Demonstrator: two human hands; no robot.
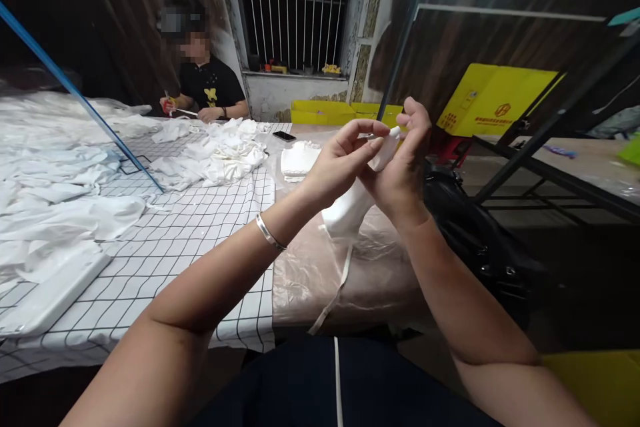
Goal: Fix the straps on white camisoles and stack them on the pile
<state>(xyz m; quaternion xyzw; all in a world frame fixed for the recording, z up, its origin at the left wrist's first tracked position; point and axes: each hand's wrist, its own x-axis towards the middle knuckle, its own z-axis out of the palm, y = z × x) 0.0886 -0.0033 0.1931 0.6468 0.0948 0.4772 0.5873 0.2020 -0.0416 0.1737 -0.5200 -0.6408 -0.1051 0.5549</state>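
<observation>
Pinches a white cloth [347, 213] with the left hand [343, 157], thumb and fingers nearly together; has the right hand [405, 163] half curled beside it, grip hidden. Holds cloth over the plastic-covered table [300, 287], behind its front edge. Cannot make out the yellow bin's [320, 111] contents, near the wall.

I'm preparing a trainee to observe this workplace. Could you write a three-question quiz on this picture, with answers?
1. True or false: the silver bracelet is on the left arm.
2. What device lies beside the folded white stack?
3. What colour is the cloth between the left hand and right hand? A) red B) white C) green

Key: 1. True. 2. A smartphone. 3. B.
</observation>
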